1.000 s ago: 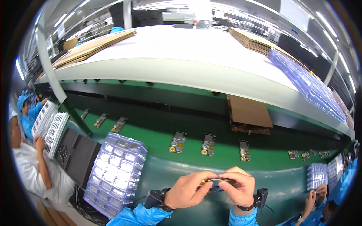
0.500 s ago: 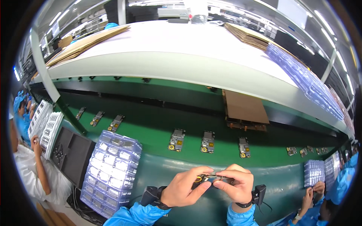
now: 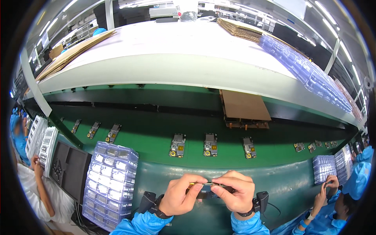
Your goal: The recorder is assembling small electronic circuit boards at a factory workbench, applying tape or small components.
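Observation:
Between my two hands a small circuit board [image 3: 205, 189] is held nearly edge-on, low over the dark green worktop. My left hand [image 3: 179, 196] pinches its left end between thumb and fingers. The other end is pinched by my right hand [image 3: 235, 192], with the thumb across the near face. My fingers cover much of the board. Beyond my hands, similar boards lie spaced out on the green surface, among them one board [image 3: 177, 146] to the left, a second board [image 3: 210, 145] straight ahead and a third board [image 3: 248, 147] to the right.
A stack of clear plastic trays [image 3: 110, 176] with boards stands left, beside a black tray [image 3: 70, 166]. A white shelf [image 3: 156, 64] spans above, carrying cardboard and more plastic trays [image 3: 305, 70]. Brown cardboard [image 3: 246, 105] sits under it. People work at both sides.
The board has tilted, so more of its near dark face shows. Both hands still pinch it. The whole view has shifted slightly, with most things now farther left.

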Demonstrator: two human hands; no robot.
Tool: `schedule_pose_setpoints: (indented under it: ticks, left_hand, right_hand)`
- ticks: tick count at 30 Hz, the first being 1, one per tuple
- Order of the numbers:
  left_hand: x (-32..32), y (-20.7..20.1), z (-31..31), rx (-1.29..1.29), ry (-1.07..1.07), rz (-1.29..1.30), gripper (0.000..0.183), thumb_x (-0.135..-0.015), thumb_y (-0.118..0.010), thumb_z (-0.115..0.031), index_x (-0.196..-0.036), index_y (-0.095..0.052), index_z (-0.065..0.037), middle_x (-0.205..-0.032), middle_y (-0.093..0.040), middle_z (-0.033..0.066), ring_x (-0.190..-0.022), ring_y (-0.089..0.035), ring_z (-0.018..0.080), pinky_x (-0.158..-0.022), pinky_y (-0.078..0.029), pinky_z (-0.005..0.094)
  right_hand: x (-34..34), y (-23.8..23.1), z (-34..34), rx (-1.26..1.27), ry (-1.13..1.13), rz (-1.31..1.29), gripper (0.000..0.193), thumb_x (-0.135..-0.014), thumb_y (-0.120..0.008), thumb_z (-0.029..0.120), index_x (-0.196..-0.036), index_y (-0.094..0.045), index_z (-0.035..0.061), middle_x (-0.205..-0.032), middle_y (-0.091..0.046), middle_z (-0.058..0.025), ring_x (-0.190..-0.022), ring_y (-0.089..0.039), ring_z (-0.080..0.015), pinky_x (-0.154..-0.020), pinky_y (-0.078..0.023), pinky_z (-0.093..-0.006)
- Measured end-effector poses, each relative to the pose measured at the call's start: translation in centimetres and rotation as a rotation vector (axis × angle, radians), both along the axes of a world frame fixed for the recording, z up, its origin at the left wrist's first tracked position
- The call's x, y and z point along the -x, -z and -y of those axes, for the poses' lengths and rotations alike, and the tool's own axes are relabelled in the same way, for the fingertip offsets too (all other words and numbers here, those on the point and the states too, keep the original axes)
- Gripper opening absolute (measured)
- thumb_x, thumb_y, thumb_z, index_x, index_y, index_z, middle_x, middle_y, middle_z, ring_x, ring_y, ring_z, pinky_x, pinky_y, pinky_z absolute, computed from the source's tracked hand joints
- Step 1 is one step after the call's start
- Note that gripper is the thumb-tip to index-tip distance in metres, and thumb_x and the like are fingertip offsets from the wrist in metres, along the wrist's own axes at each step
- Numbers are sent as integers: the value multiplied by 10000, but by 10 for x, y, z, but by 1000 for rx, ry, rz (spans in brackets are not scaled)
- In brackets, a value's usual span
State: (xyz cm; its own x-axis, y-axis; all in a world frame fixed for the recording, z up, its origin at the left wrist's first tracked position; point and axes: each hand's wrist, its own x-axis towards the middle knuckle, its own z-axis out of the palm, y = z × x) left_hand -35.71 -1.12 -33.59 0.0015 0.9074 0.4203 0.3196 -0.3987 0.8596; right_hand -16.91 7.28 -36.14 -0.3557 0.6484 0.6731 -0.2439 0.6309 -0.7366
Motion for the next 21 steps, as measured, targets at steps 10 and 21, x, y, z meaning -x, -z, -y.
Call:
schedule_pose_setpoints:
  ticks: [10, 21]
  left_hand:
    - [5, -5, -2, 64, -25, -12, 208, -1003, -650, -71, -1194, -598, -9, -835, -703, 100, -662, -718, 178, -606, -565, 319]
    - [22, 97, -62, 499, -22, 91, 274, -1026, -639, -206, -1194, -584, 4, -871, -690, 106, -728, -696, 186, -567, -547, 338]
  right_hand:
    - [9, -7, 7, 16, 127, 43, 181, -820, -834, -2, -989, -776, -29, -865, -723, -101, -642, -612, -76, -525, -455, -214]
    - [-8, 101, -16, -225, 89, 616, 750, -744, -888, 244, -1408, -583, 76, -1410, -567, -150, -1268, -533, -364, -1056, -473, -453]
